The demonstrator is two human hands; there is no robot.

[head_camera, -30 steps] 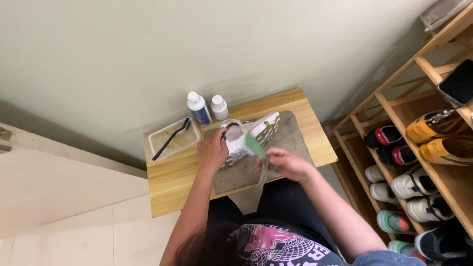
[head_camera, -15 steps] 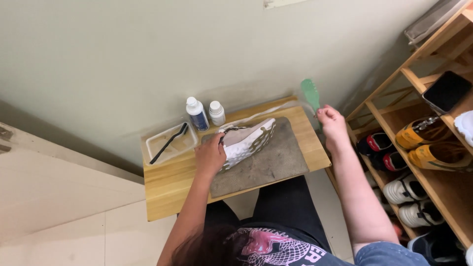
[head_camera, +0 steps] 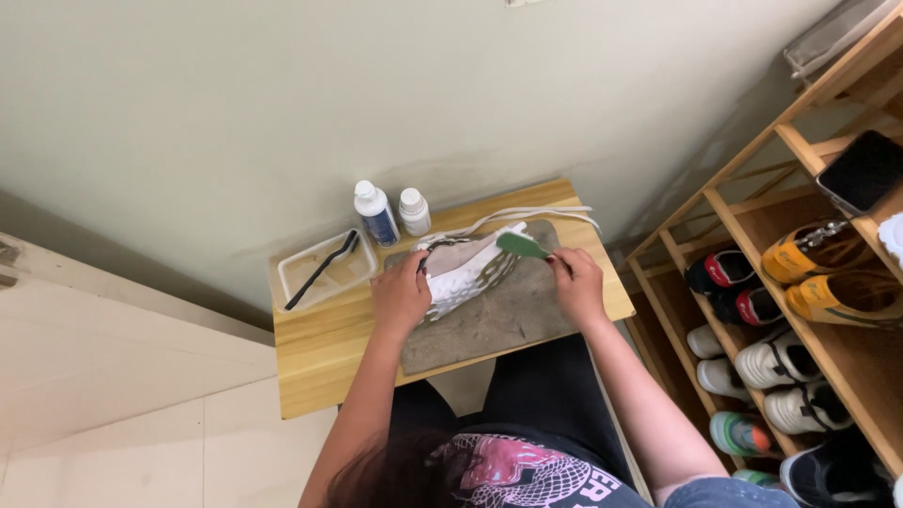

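Shoe [head_camera: 467, 270] lies on a grey mat [head_camera: 499, 320] at the middle of the desk [head_camera: 320, 353]. Long axis runs from about 8 o'clock to 2 o'clock. I cannot tell which end is the toe. Upper is white, with an open, net-like pattern showing darker gaps. Pale inner lining shows along its far edge.

Left hand [head_camera: 400, 293] closes over the 8 o'clock end of the shoe, fingers curled around it, pressing it to the mat.

Right hand [head_camera: 576, 282] sits at 3 o'clock of the shoe, fingers pinched shut on a green tool [head_camera: 523, 246]. The tool is flat and rounded, and its blade points toward 10 o'clock and reaches the 2 o'clock end of the shoe. Whether it touches the upper I cannot tell.

A long white lace [head_camera: 527, 213] trails from the shoe's far side toward 2 o'clock, along the back edge of the desk.

Mat: rough, felt-like, rectangular, stained. Desk: light wood, small, rectangular.

At 10 o'clock of the shoe: a clear shallow plastic tray [head_camera: 303, 270] with a black brush [head_camera: 322, 267] lying slantwise in it. At 11 o'clock: two white bottles [head_camera: 393, 214], upright, side by side, the left one with a dark blue label.

At 3 o'clock, off the desk: wooden rack [head_camera: 828, 339] with pairs of shoes on its shelves.
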